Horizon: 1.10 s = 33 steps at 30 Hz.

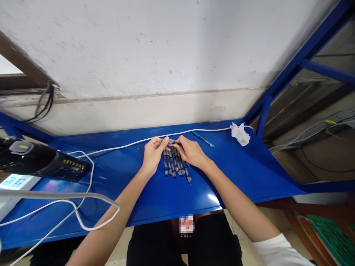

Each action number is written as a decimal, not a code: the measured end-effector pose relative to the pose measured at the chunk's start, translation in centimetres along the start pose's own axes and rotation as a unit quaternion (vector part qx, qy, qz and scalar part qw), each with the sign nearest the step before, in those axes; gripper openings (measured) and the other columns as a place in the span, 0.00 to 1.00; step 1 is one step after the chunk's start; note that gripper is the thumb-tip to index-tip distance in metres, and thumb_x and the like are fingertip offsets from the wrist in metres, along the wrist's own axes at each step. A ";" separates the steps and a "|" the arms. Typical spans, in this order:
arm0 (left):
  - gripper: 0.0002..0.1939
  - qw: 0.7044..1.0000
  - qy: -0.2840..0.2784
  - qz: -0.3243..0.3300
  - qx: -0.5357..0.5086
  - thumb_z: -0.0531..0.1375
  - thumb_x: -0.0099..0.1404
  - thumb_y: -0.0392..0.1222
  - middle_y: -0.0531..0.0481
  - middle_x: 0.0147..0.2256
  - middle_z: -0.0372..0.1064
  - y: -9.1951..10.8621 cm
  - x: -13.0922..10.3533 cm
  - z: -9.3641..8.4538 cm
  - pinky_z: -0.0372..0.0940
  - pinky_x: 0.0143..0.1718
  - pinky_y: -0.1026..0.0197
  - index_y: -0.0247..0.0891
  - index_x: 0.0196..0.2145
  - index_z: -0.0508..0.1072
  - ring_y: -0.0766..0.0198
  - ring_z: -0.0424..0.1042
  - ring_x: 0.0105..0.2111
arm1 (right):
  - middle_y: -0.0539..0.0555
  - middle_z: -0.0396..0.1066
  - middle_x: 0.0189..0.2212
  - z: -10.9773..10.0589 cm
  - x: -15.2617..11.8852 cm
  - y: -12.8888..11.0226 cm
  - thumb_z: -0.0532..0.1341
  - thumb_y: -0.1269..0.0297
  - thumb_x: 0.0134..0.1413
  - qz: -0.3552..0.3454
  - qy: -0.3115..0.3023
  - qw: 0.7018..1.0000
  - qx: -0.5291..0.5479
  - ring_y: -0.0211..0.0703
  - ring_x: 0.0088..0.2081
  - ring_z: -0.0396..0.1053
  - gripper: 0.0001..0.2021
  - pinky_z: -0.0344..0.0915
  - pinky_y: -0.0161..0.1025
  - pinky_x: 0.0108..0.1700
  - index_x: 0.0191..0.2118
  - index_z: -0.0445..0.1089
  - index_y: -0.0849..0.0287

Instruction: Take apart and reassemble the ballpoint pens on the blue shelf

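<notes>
Between my two hands, above the blue table, a dark pen (pixel 172 142) is held level. My left hand (pixel 154 152) pinches its left end with thumb and fingers. The other end is gripped by the closed fingers of my right hand (pixel 191 150). Just below the hands, several black pens (pixel 174 162) with clear tips lie side by side in a row, their upper ends partly hidden by my fingers. A blue pen (pixel 203 139) lies apart from them, beyond my right hand.
A white cable (pixel 130 145) runs along the back of the blue table (pixel 244 177) and loops over its left side. A black bottle (pixel 41 160) and a white power strip (pixel 20 183) are at the left. Crumpled white tissue (pixel 240 134) sits at the back right, near the blue frame (pixel 264 114).
</notes>
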State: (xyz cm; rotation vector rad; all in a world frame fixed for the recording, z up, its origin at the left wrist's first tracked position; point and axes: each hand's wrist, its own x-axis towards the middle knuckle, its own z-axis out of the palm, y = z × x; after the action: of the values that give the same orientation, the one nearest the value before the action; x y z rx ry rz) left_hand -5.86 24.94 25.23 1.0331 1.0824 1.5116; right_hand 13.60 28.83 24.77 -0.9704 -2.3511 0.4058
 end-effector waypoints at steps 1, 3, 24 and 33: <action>0.22 1.000 0.001 -0.001 -0.001 0.75 0.68 0.55 0.41 0.43 0.86 0.0 -0.1 0.1 0.73 0.40 0.58 0.39 0.32 0.70 0.57 0.84 0.41 | 0.58 0.81 0.46 0.0 0.0 0.0 0.53 0.56 0.83 0.005 -0.001 1.000 0.000 0.48 0.41 0.79 0.10 0.62 0.39 0.39 0.50 0.66 0.55; 0.23 1.000 0.003 -0.004 -0.006 0.74 0.68 0.56 0.41 0.43 0.86 0.0 -0.2 0.3 0.73 0.40 0.58 0.39 0.31 0.69 0.56 0.84 0.42 | 0.58 0.81 0.47 -0.1 0.0 0.0 0.54 0.54 0.82 0.010 -0.001 1.000 0.002 0.48 0.41 0.79 0.10 0.61 0.39 0.38 0.52 0.66 0.55; 0.14 1.000 -0.022 0.001 0.001 0.77 0.65 0.50 0.46 0.43 0.84 -0.4 -0.1 -0.2 0.74 0.44 0.60 0.39 0.42 0.84 0.63 0.79 0.37 | 0.57 0.82 0.45 -0.3 0.0 -0.2 0.52 0.55 0.83 0.015 0.012 1.000 0.008 0.50 0.41 0.80 0.10 0.60 0.39 0.37 0.53 0.65 0.54; 0.15 0.999 -0.018 -0.020 -0.025 0.76 0.67 0.51 0.48 0.39 0.81 -0.9 -0.1 -0.2 0.73 0.42 0.62 0.39 0.39 0.80 0.64 0.78 0.35 | 0.60 0.83 0.49 -0.3 0.2 -0.1 0.50 0.58 0.84 -0.053 0.047 0.995 -0.064 0.50 0.47 0.79 0.14 0.65 0.40 0.42 0.58 0.70 0.55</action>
State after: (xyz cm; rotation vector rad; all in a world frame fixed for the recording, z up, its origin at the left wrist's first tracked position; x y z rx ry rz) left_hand -5.87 24.92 24.30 0.9956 1.0302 1.4754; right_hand 13.57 28.88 25.11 -0.8985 -2.3538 0.1664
